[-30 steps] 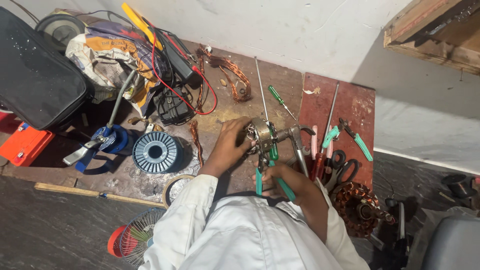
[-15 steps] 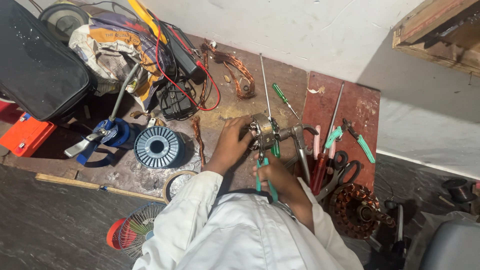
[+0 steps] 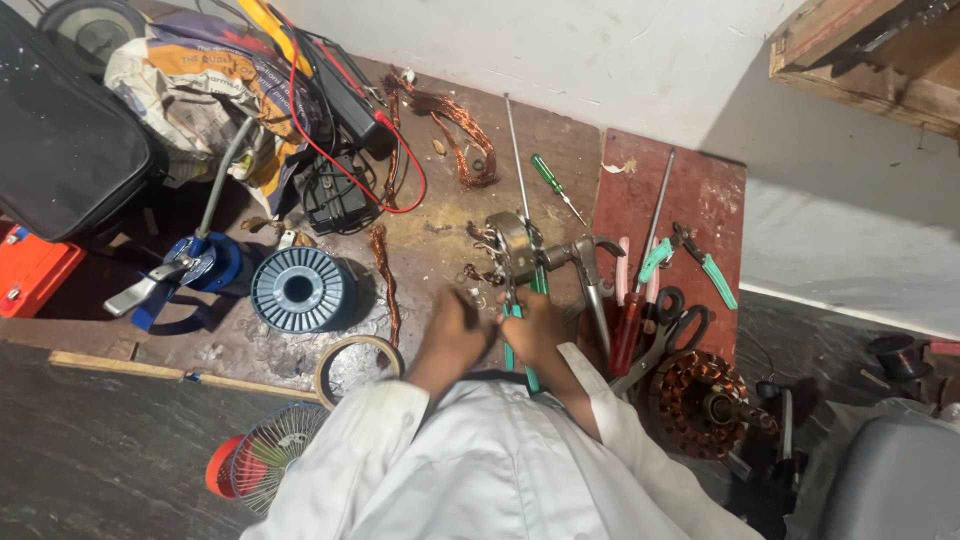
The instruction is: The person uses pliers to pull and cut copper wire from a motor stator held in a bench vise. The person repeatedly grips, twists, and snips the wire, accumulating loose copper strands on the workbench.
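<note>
Step in hand: the right hand (image 3: 540, 330) works green-handled pliers (image 3: 522, 322) on a small metal motor part (image 3: 512, 245), while the left hand (image 3: 455, 335) steadies just beside it.
Doing it well: judging by the grip, a firm squeeze near the handle ends would give the most leverage — the nose should stay square on the part so it does not slip onto the copper strands.
Left hand's role: best kept close to the work but clear of the nose of the pliers; it looks set to brace the piece against the tabletop (image 3: 440, 230).
Fingers, right: curled together around the green handles, clamped on them.
Fingers, left: bent and drawn in — whether they pinch anything I cannot tell, since the back of the hand hides them.
Where the part is: near the middle of the brown tabletop, just ahead of both hands, left of the red board (image 3: 700, 200).
How the part looks: grey, rounded metal, with short coppery wire ends sticking out on its left side; a steel plier-like tool (image 3: 585, 265) lies touching its right side.
Nearby: a grey wire spool (image 3: 298, 290) sits well to the left, and a green screwdriver (image 3: 552, 184) lies beyond the part.
</note>
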A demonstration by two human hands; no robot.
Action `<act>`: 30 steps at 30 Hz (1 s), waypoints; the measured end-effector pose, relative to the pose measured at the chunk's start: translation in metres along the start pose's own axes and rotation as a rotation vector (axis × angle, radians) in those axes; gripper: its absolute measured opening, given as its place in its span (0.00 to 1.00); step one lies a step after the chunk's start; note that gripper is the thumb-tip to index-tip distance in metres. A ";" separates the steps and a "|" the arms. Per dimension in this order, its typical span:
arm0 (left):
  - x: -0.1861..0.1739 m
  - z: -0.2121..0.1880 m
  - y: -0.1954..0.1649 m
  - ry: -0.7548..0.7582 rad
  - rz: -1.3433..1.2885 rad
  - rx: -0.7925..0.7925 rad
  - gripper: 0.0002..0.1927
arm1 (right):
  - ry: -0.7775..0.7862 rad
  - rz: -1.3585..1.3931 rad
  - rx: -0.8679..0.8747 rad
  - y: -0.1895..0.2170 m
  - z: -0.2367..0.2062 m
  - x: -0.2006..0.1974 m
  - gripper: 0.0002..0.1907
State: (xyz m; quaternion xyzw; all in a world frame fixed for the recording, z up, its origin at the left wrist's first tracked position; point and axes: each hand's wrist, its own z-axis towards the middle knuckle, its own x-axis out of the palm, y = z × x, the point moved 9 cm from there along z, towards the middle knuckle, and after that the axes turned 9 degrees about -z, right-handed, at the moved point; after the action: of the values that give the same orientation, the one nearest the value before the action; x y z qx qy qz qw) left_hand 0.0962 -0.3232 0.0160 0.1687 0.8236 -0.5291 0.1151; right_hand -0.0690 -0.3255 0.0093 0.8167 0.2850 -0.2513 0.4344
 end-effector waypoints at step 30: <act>-0.047 0.093 -0.113 0.021 -0.375 0.118 0.18 | 0.167 0.455 0.013 0.046 0.033 -0.009 0.17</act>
State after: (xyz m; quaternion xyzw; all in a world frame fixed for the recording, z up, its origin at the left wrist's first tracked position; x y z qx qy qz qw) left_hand 0.0948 -0.4582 0.0890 0.0244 0.8094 -0.5867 -0.0041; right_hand -0.0488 -0.3774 0.0246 0.8805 0.1272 -0.0803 0.4496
